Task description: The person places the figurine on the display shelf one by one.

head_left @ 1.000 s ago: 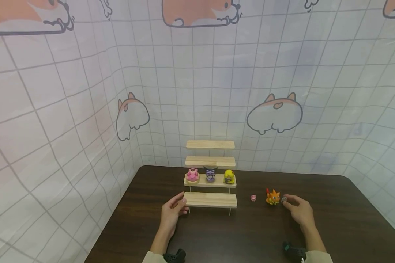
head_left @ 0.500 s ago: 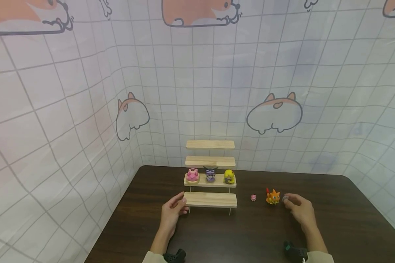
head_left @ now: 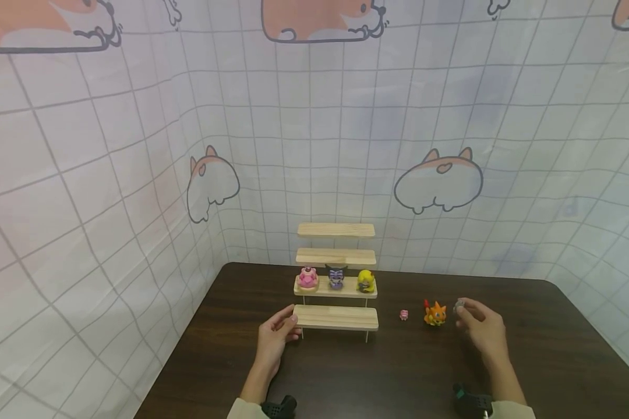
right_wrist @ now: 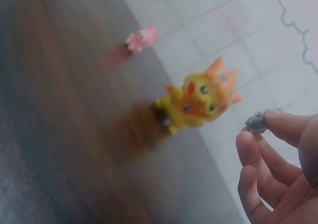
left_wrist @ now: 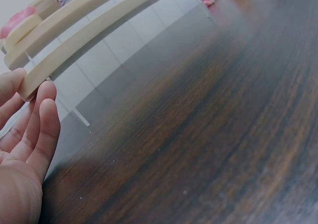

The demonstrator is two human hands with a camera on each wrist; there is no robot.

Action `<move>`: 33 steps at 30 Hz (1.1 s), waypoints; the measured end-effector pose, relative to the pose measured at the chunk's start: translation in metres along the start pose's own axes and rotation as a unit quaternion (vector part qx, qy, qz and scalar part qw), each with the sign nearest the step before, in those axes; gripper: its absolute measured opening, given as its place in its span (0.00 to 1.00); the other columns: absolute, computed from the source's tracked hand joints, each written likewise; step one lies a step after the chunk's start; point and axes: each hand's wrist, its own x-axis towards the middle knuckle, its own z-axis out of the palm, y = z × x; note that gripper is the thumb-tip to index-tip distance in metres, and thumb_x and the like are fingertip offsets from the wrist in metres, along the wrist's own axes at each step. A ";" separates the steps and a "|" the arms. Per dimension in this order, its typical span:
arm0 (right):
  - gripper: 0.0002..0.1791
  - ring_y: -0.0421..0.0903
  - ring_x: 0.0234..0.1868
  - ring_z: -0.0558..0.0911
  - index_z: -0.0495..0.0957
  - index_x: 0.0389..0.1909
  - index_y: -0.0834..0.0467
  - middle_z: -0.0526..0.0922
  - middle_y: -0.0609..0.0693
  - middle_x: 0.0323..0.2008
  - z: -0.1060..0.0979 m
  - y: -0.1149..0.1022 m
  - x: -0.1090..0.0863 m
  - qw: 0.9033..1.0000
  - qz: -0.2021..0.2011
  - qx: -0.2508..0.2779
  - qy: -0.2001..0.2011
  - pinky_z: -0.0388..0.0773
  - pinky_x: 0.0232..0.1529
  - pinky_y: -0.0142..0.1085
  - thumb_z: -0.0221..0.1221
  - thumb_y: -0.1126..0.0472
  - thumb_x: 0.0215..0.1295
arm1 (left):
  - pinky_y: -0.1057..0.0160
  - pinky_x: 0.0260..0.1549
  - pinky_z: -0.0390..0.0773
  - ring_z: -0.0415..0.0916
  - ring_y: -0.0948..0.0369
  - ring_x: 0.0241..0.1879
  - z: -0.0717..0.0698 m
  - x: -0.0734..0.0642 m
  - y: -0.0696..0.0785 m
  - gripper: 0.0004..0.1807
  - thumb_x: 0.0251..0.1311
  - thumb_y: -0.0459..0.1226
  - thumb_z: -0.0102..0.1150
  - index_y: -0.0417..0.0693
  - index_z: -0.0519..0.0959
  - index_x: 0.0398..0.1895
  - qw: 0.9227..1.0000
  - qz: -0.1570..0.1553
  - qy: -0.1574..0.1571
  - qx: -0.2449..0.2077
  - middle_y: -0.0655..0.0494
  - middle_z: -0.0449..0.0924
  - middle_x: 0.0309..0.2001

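Observation:
My left hand [head_left: 272, 340] pinches the left end of the lowest wooden tier [head_left: 336, 317] of a stepped display stand, thumb above and fingers below. Between the thumb and fingertips of my right hand [head_left: 486, 333] is a tiny grey figurine [right_wrist: 257, 123], too small to make out in detail. Just left of that hand, an orange and yellow figurine [head_left: 435, 313] with pointed ears stands on the table. Farther left is a small pink figurine [head_left: 403, 315]. Both also show in the right wrist view, left of the hand.
On the second tier [head_left: 322, 286] sit a pink figurine [head_left: 307, 280], a purple one with dark ears [head_left: 336, 279] and a yellow one [head_left: 366, 281]. The dark wooden table [head_left: 388, 372] meets a grid-patterned cloth wall [head_left: 340, 145] behind.
My right hand has lifted slightly up and to the right, carrying the grey figurine away from the orange one. The left hand keeps its hold on the stand.

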 end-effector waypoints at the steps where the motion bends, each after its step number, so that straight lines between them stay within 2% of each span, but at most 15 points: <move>1: 0.27 0.35 0.32 0.86 0.77 0.65 0.59 0.89 0.41 0.44 -0.001 -0.003 -0.001 1.000 -0.005 0.002 0.002 0.84 0.35 0.29 0.60 0.47 0.74 | 0.67 0.35 0.86 0.84 0.64 0.30 0.000 0.000 0.000 0.25 0.69 0.40 0.65 0.39 0.77 0.67 1.000 0.001 0.000 0.000 0.58 0.85 0.33; 5: 0.28 0.34 0.32 0.86 0.77 0.65 0.59 0.86 0.32 0.40 -0.004 -0.016 -0.004 0.999 -0.033 -0.003 0.004 0.82 0.33 0.29 0.60 0.45 0.74 | 0.67 0.34 0.86 0.84 0.64 0.30 0.000 0.000 0.000 0.26 0.69 0.39 0.65 0.39 0.76 0.66 1.000 0.001 0.000 -0.006 0.58 0.85 0.33; 7: 0.28 0.33 0.32 0.86 0.77 0.65 0.58 0.87 0.33 0.42 -0.005 -0.024 -0.007 0.999 -0.051 -0.010 0.006 0.84 0.34 0.30 0.60 0.44 0.74 | 0.68 0.34 0.86 0.84 0.64 0.30 0.000 0.000 0.000 0.26 0.69 0.39 0.65 0.39 0.76 0.66 1.000 0.001 0.001 -0.005 0.58 0.85 0.33; 12: 0.26 0.35 0.33 0.87 0.78 0.65 0.56 0.87 0.57 0.53 -0.004 -0.044 -0.016 0.995 -0.095 -0.041 0.008 0.84 0.35 0.29 0.58 0.44 0.75 | 0.67 0.34 0.86 0.84 0.64 0.30 0.000 0.001 -0.001 0.25 0.69 0.39 0.65 0.40 0.77 0.66 1.000 -0.001 0.001 -0.006 0.58 0.85 0.33; 15: 0.26 0.34 0.34 0.87 0.78 0.65 0.56 0.86 0.63 0.54 -0.002 -0.054 -0.020 0.993 -0.113 -0.044 -0.001 0.85 0.37 0.28 0.58 0.45 0.75 | 0.68 0.34 0.86 0.84 0.64 0.30 0.000 0.001 -0.001 0.25 0.69 0.39 0.64 0.40 0.77 0.66 1.000 -0.003 0.001 -0.007 0.58 0.85 0.33; 20: 0.26 0.30 0.34 0.85 0.78 0.65 0.57 0.85 0.65 0.54 0.005 -0.070 -0.027 0.991 -0.131 -0.032 -0.024 0.84 0.38 0.25 0.58 0.46 0.75 | 0.68 0.34 0.86 0.84 0.65 0.30 0.000 0.001 -0.001 0.25 0.69 0.39 0.64 0.38 0.76 0.66 1.000 -0.001 -0.001 -0.011 0.59 0.85 0.32; 27: 0.22 0.36 0.38 0.85 0.82 0.61 0.53 0.89 0.58 0.44 0.020 -0.084 -0.036 0.984 -0.168 -0.056 -0.023 0.83 0.36 0.32 0.59 0.46 0.75 | 0.67 0.34 0.86 0.84 0.64 0.30 0.000 0.000 0.000 0.26 0.69 0.39 0.65 0.38 0.76 0.66 1.000 0.002 -0.004 -0.011 0.58 0.85 0.33; 33: 0.19 0.32 0.34 0.83 0.83 0.59 0.55 0.89 0.59 0.43 0.033 -0.094 -0.043 0.978 -0.200 -0.034 -0.041 0.83 0.34 0.29 0.61 0.50 0.74 | 0.67 0.34 0.86 0.84 0.64 0.31 0.000 0.000 0.000 0.25 0.69 0.39 0.65 0.39 0.77 0.66 1.000 0.000 -0.004 -0.013 0.57 0.85 0.35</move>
